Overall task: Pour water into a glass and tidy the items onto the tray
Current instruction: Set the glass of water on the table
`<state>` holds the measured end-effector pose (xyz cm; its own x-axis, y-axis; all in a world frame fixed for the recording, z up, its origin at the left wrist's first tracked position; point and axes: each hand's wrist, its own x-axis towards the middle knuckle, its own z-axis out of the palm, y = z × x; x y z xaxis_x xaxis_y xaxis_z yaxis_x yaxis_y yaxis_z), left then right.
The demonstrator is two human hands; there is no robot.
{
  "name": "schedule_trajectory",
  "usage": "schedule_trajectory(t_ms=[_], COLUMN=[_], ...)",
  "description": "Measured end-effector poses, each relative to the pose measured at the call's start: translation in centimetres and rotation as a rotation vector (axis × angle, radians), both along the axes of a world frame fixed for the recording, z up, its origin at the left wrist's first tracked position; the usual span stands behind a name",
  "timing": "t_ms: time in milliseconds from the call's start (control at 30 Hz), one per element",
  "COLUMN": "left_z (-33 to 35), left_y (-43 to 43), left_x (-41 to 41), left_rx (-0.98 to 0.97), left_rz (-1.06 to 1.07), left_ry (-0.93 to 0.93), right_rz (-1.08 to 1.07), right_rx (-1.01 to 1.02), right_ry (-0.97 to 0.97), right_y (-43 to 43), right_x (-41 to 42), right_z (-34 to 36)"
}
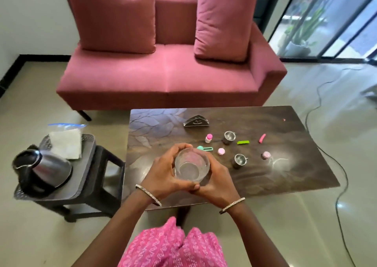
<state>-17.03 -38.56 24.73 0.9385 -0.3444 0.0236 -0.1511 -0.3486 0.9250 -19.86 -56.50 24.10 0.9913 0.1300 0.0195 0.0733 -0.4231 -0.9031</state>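
A clear drinking glass (pixel 191 166) is held upright above the near part of the dark wooden table (pixel 255 177). My left hand (pixel 165 173) wraps its left side and my right hand (pixel 216 183) wraps its right side, fingertips meeting at the front. A steel jug (pixel 47 169) with a black handle stands on a grey tray (pixel 85 164) on the stool to the left. Two small steel cups (pixel 228 137) (pixel 239 160), pink-capped little bottles (pixel 208 138) (pixel 221 151) (pixel 265 155), and green (pixel 243 142), pink (pixel 262 138) and teal clips (pixel 205 149) lie on the table.
A black napkin holder (pixel 196 121) stands at the table's far middle. A white folded cloth (pixel 66 143) and a zip bag lie on the tray's far end. A pink sofa (pixel 167 71) stands behind the table. A black cable (pixel 334 164) runs along the floor to the right.
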Motion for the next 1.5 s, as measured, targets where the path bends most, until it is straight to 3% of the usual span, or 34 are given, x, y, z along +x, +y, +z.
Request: schedule_trajectory(t_ms=[400, 867, 1500], left_z=[-1.8, -6.4, -22.9], left_y=[-11.4, -20.5, -33.1], left_x=[11.6, 23.6, 41.0], left_rx=[-0.105, -0.074, -0.044], left_rz=[-0.195, -0.1, 0.134], left_ry=[0.138, 0.239, 0.46], right_rz=[-0.242, -0.401, -0.304], right_rx=[-0.076, -0.106, -0.226], right_ry=[0.033, 0.119, 0.336], right_y=[-10.8, -18.5, -30.4], right_x=[8.5, 21.0, 42.2], right_z=[-1.9, -6.2, -23.1])
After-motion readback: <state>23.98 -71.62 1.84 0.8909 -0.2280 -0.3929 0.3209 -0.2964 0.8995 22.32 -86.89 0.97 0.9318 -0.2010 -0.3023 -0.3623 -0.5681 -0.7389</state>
